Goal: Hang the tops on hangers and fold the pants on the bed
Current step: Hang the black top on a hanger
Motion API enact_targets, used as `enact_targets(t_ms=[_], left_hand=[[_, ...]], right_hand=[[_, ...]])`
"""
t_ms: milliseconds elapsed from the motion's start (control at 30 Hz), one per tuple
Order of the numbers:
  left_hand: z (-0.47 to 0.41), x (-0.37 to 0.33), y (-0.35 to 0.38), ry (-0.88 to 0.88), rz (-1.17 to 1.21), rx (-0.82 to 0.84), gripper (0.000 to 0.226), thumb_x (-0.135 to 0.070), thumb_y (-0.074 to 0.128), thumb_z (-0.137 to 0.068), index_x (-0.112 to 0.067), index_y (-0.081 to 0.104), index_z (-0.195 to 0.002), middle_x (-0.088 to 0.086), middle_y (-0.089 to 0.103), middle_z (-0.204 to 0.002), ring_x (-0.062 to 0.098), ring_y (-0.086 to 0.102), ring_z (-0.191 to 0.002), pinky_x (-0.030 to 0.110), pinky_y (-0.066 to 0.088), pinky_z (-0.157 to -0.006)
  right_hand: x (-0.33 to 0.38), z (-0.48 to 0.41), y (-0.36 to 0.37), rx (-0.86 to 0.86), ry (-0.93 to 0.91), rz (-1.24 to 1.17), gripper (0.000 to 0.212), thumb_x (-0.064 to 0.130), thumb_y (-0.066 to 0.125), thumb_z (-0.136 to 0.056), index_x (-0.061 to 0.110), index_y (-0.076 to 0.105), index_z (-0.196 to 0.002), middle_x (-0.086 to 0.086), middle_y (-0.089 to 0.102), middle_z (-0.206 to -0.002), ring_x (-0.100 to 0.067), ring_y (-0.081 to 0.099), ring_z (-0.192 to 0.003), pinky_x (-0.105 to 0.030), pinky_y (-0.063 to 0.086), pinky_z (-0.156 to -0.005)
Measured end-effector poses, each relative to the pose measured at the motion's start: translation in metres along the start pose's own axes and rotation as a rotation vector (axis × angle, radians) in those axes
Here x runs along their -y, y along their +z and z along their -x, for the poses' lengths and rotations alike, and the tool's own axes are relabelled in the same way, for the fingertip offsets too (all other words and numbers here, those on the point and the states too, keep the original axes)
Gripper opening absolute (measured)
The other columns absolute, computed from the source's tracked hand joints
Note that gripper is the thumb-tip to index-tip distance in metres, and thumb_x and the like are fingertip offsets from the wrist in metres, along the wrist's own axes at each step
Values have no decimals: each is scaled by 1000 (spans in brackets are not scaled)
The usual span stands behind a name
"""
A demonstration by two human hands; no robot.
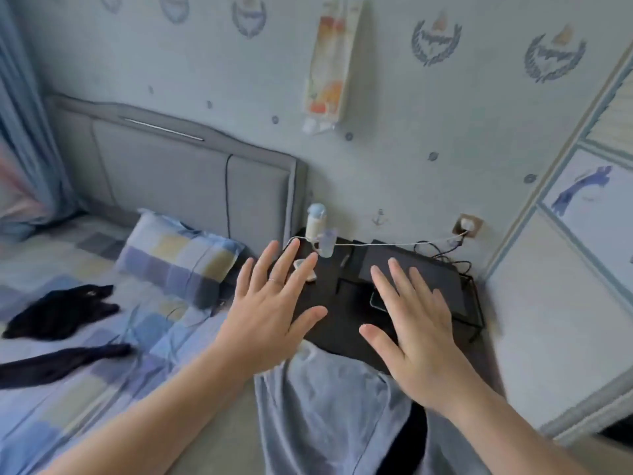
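View from head height, down onto a bed corner and a black bedside table [342, 303]. Left hand [274, 303] and right hand [414, 323] both held out flat, palms down, fingers spread, gripping nothing, above the table top; contact with it impossible to judge.

Task seemingly at its very start. Upper dark garment [58, 313] and lower dark garment [58, 366] lying crumpled and unfolded on the checked bedsheet [102, 406], far left, well apart from both hands. Unclear whether tops or pants. Pale blue fabric [325, 416] low in the centre, below the hands; perhaps a 3rd garment, perhaps the person's own clothing. No hanger in view, nothing hung, nothing folded.

Containers: clear cup [327, 243] toward the back of the table, just beyond the left hand, contents not discernible. White bottle [315, 222] with a pale cap just behind it, closed. Long printed pouch [330, 63] hanging on the wall above, contents hidden.
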State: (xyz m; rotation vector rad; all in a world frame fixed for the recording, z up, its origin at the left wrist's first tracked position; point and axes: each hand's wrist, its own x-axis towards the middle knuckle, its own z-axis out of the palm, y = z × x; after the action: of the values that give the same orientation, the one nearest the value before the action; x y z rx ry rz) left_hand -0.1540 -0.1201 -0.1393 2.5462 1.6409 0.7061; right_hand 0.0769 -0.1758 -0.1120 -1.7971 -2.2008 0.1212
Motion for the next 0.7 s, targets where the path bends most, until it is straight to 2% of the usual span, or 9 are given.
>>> enact_targets(t_ms=[133, 233, 400, 467, 600, 700], left_hand=[[84, 69, -3, -270, -36, 47, 89, -83, -8, -82, -39, 0, -159, -9, -14, -167, 17, -24, -151, 46, -7, -124], [141, 108, -1, -450, -47, 83, 93, -84, -18, -76, -41, -5, -158, -10, -15, -166, 17, -24, -151, 48, -5, -124], [224, 155, 10, -760, -31, 123, 89, -81, -9, -79, -42, 0, -158, -11, -12, -167, 15, -21, -152, 46, -5, -124], [251, 170, 11, -869, -22, 125, 93, -84, -11, -75, -43, 1, -158, -12, -10, -167, 14, -20, -152, 44, -5, -123], [287, 198, 11, -1034, 18, 130, 99, -89, -12, -71, -43, 4, -158, -12, -6, -168, 13, -17, -153, 44, -3, -123], [302, 222, 8, -1137, 6, 156, 79, -80, 7, -89, -41, 5, -158, -11, -5, -168, 14, -16, -153, 43, -2, -123]], right_hand=[[64, -19, 72, 158, -143, -122, 82, 87, 0, -78, 53, -15, -151, 28, -27, -159, -4, -28, -148, -44, -11, -123], [112, -28, 118, 254, -211, -189, 83, 81, 6, -81, 47, -6, -156, 22, -17, -164, -8, -21, -151, -46, -8, -122], [184, -40, 181, 405, -330, -242, 90, 84, 4, -77, 43, -2, -157, 17, -10, -166, -14, -12, -153, -49, 0, -123], [206, -44, 204, 457, -378, -248, 93, 89, -1, -75, 45, -4, -156, 17, -10, -166, -12, -12, -153, -50, 2, -123], [242, -58, 242, 583, -445, -242, 86, 85, 3, -79, 46, -8, -155, 20, -14, -165, -6, -18, -151, -48, -2, -124], [266, -76, 265, 663, -500, -208, 75, 76, 14, -91, 46, -9, -156, 19, -17, -165, -6, -21, -150, -46, -7, -123]])
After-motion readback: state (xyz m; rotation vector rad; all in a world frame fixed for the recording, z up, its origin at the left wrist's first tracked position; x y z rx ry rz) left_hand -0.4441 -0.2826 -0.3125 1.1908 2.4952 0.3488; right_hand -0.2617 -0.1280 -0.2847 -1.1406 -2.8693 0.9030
